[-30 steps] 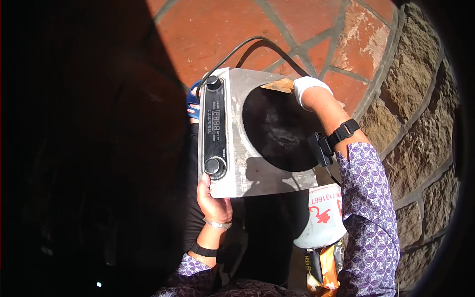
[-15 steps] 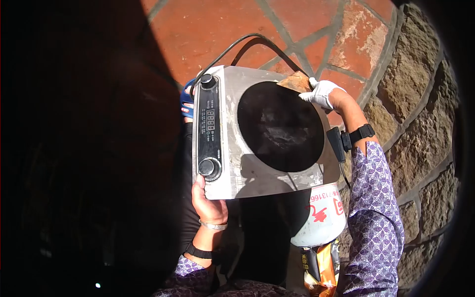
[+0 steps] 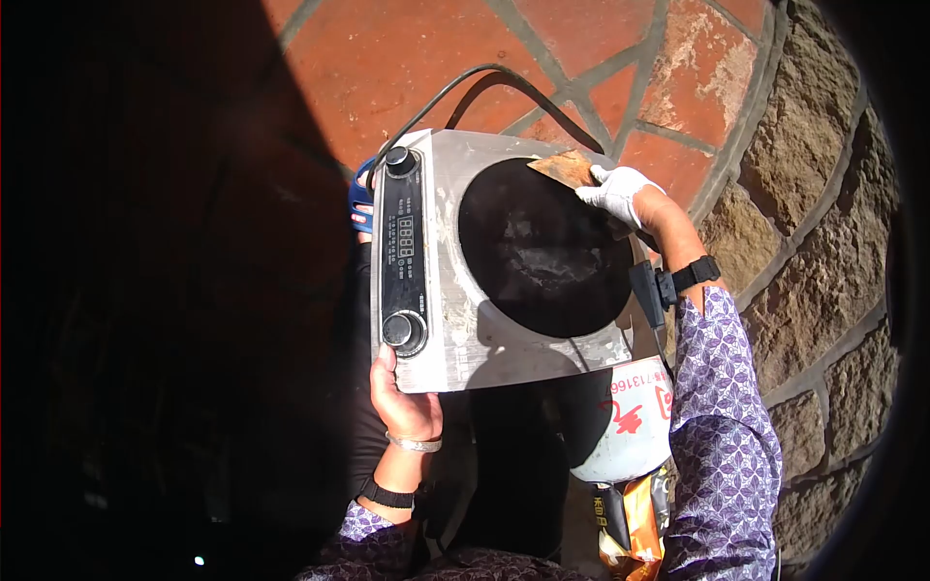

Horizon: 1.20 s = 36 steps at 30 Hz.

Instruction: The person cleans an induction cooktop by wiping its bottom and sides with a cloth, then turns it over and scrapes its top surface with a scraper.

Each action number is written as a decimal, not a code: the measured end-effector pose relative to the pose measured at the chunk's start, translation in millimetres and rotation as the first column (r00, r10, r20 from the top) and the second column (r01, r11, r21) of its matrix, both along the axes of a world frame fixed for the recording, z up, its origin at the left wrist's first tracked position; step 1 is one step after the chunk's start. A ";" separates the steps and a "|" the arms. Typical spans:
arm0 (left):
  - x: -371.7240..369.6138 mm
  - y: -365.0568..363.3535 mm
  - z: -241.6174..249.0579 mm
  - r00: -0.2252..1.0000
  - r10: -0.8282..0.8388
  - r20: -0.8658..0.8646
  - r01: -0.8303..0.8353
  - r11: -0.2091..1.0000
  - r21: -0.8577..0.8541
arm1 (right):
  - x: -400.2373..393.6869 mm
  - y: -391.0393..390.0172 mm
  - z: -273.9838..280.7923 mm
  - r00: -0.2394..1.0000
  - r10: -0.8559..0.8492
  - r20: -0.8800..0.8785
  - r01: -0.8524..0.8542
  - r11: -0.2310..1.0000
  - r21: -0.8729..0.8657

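Note:
An induction cooker with a steel top and a round black glass plate is held over my lap. Its control strip with two knobs faces left. My left hand is bare and grips the near left corner, thumb beside the lower knob. My right hand, in a white glove, pinches a flat, worn brown piece whose material I cannot make out. That piece lies against the far edge of the black plate. White smears mark the glass and the steel around it.
A black power cord loops behind the cooker over red paving. A white container with red print and an orange and black packet are below right. A rough stone wall runs along the right; deep shadow covers the left.
My right hand has moved a little left, carrying the brown piece further over the black plate. My left hand keeps its grip on the corner. The whole view has shifted slightly.

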<state>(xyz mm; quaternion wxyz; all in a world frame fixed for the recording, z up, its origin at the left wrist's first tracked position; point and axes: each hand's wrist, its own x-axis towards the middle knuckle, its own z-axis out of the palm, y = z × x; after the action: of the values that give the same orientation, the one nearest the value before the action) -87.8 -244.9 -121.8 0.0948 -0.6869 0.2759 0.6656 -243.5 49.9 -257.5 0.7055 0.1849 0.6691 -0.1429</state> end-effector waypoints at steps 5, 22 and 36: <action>-3.3 2.1 4.2 1.000 -0.002 0.017 0.002 1.000 -0.015 | -1.3 -17.0 -18.4 0.921 0.335 -0.196 -0.357 0.930 -0.086; 2.2 0.2 -0.5 1.000 0.013 -0.018 -0.013 1.000 -0.005 | -17.2 -65.5 -37.9 0.946 0.317 -0.061 -0.308 0.943 0.123; 1.4 1.2 -0.6 1.000 -0.006 -0.005 0.006 1.000 -0.027 | -21.5 -81.2 -13.1 0.909 0.374 -0.185 -0.388 0.921 -0.045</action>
<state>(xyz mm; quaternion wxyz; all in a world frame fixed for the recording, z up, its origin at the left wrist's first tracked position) -86.4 -243.6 -122.4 0.0869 -0.6857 0.2870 0.6632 -265.0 -31.4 -270.6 0.6658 0.0089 0.7447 -0.0449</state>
